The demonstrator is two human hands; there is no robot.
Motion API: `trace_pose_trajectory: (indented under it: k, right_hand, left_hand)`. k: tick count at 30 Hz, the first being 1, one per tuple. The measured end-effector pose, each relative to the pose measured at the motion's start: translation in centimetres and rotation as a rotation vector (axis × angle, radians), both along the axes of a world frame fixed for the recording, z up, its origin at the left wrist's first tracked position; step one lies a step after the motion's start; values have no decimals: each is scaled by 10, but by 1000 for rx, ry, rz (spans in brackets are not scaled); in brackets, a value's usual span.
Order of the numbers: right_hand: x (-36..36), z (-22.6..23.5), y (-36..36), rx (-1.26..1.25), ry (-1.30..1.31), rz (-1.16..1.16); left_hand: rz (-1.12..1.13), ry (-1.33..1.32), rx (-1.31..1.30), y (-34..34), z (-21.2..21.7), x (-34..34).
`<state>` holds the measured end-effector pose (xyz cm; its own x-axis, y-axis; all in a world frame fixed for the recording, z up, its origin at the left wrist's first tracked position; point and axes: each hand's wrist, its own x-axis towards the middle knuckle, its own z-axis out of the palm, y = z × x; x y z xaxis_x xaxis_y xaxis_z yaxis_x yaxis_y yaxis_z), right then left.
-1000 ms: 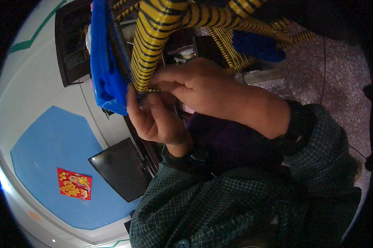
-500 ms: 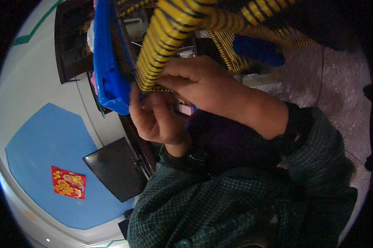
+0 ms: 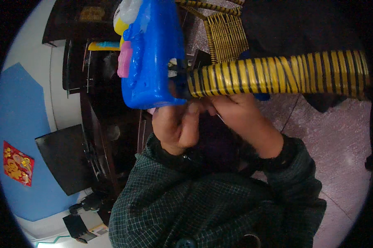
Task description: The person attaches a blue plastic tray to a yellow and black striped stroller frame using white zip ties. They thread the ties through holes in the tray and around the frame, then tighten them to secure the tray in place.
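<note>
A blue plastic piece [image 3: 153,58] with raised pink and yellow figures stands in front of me, beside the near end of a thick bar wrapped in yellow and black strips [image 3: 277,74]. Just below the piece's lower edge is my left hand [image 3: 176,128], its fingers curled and the thumb bent inward. My right hand [image 3: 244,120] reaches in under the bar, closed, with its fingertips close to the left hand's. The bar partly covers both sets of fingertips, so what they pinch cannot be made out. A thin pale line [image 3: 220,118] shows beside the right hand.
Behind the bar stands a woven chair [image 3: 228,37] of the same yellow and black. A dark cabinet with shelves [image 3: 104,111] and a black screen [image 3: 64,159] are on the left. A red decoration [image 3: 18,163] hangs on the blue wall panel. Speckled floor tiles [image 3: 314,136] lie at right.
My view has turned: the striped bar, slanted before, now lies nearly level across the upper right. The blue piece appears further right and larger. Both hands stay close together beneath.
</note>
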<state>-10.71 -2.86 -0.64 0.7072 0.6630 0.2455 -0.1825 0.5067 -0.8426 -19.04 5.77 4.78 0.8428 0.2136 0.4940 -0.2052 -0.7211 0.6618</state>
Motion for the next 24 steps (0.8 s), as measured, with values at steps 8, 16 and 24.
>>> trace_pose_trajectory:
  k: [8, 16, 24]
  right_hand:
    - [-7, -21, 5, -166, -582, -423]
    - [-6, -20, -22, -172, -606, -213]
    - [-10, -27, -41, -182, -605, -57]
  left_hand:
    - [-202, 125, 70, 19, 0, -9]
    - [97, 40, -423, 2, 1, -3]
    - [13, 29, -1265, 5, -5, -13]
